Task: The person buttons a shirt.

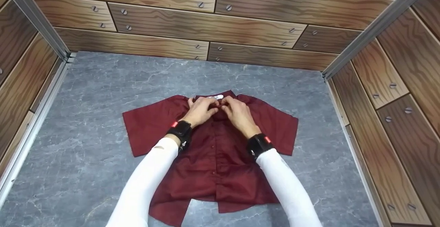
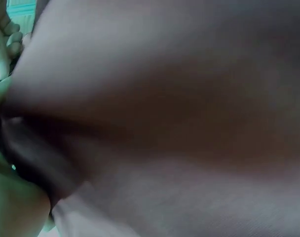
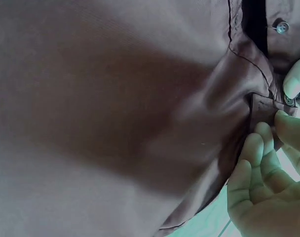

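A dark red short-sleeved shirt (image 1: 202, 172) lies spread out front up, its collar (image 1: 231, 93) at the far end. Both hands meet at the neck opening. My left hand (image 1: 201, 111) pinches one end of the collar band; in the right wrist view its thumb presses beside a small button (image 3: 289, 100). My right hand (image 1: 239, 114) pinches the other band end (image 3: 262, 107), which has a buttonhole. Another button (image 3: 282, 26) shows on the front placket. Cloth fills most of the left wrist view, with the right fingers (image 2: 13, 42) at its upper left corner.
The shirt rests on a grey marbled tabletop (image 1: 92, 93). Wood-patterned panels (image 1: 165, 21) wall the back and both sides, joined by metal corner rails (image 1: 371, 31). A white label (image 1: 217, 97) shows inside the collar. Both shirt sleeves lie spread outward.
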Available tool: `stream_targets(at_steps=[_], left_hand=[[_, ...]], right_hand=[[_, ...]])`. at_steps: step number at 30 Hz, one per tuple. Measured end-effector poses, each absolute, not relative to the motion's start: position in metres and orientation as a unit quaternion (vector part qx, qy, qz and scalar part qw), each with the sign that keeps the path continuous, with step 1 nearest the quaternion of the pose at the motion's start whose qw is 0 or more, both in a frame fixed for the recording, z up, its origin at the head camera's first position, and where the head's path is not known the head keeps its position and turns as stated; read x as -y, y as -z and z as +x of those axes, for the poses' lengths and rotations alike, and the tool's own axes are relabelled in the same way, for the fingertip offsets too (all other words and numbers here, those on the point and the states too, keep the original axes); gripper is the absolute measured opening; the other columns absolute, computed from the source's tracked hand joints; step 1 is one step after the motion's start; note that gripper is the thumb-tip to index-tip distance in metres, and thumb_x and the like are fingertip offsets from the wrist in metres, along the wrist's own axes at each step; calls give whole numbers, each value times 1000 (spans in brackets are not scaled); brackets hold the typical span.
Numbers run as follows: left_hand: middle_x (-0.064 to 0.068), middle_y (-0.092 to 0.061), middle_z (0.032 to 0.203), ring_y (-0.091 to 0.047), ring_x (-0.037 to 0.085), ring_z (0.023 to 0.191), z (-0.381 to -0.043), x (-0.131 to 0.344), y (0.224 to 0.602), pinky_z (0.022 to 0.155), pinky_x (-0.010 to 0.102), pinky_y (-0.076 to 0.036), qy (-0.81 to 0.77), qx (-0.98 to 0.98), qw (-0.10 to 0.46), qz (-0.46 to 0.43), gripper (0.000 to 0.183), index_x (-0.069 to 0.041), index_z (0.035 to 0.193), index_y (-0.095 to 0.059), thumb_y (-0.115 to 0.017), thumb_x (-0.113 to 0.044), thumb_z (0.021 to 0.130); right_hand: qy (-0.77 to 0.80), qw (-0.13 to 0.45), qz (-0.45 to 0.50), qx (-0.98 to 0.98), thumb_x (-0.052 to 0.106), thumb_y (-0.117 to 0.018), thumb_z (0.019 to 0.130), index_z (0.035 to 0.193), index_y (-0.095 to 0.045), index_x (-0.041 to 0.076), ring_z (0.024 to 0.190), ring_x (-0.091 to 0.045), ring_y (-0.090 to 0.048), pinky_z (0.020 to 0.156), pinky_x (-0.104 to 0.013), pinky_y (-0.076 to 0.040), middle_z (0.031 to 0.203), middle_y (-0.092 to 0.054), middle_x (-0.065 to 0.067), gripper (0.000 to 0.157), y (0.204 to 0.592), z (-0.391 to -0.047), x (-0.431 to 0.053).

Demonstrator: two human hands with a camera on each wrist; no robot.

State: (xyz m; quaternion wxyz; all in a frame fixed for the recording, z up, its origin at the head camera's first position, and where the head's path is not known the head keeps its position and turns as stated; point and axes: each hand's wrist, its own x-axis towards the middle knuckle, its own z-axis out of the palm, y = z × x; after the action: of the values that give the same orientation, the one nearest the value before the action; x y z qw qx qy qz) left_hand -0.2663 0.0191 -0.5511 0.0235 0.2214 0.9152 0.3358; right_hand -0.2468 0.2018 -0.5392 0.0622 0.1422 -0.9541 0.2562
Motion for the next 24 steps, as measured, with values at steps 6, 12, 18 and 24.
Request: stream_targets(at_steps=[6, 12, 18, 24], left_hand=[[-2, -67, 113, -56, 21, 119, -269, -17, 548, 113, 63, -4, -337, -916, 41, 211, 32, -18, 115, -56, -49, -44, 97], [2, -62, 130, -48, 22, 132, -279, -13, 537, 112, 67, 0, -287, -926, 83, 232, 33, -18, 121, -59, -38, -35, 103], [5, -60, 131, -46, 28, 130, -283, -11, 532, 111, 68, -3, -254, -920, 102, 282, 30, -17, 124, -63, -56, -24, 96], [4, -62, 117, -48, 28, 121, -281, -12, 534, 111, 63, -12, -253, -923, 70, 281, 20, -17, 111, -69, -60, -20, 93]], right_hand=[[-249, 61, 132, 958, 22, -63, 94, 105, -64, 16, 90, -22, -65, 78, -40, -51, 99, -69, -3, 13, 539, -247, -203], [-259, 58, 137, 954, 21, -59, 96, 107, -65, 18, 99, -23, -65, 83, -42, -51, 105, -70, -1, 13, 537, -248, -205], [-258, 50, 131, 956, 23, -56, 98, 107, -65, 19, 98, -24, -65, 82, -43, -50, 104, -70, -1, 13, 536, -249, -206], [-251, 46, 123, 959, 25, -55, 98, 105, -64, 19, 92, -22, -64, 79, -42, -50, 99, -69, -1, 13, 536, -251, -206]])
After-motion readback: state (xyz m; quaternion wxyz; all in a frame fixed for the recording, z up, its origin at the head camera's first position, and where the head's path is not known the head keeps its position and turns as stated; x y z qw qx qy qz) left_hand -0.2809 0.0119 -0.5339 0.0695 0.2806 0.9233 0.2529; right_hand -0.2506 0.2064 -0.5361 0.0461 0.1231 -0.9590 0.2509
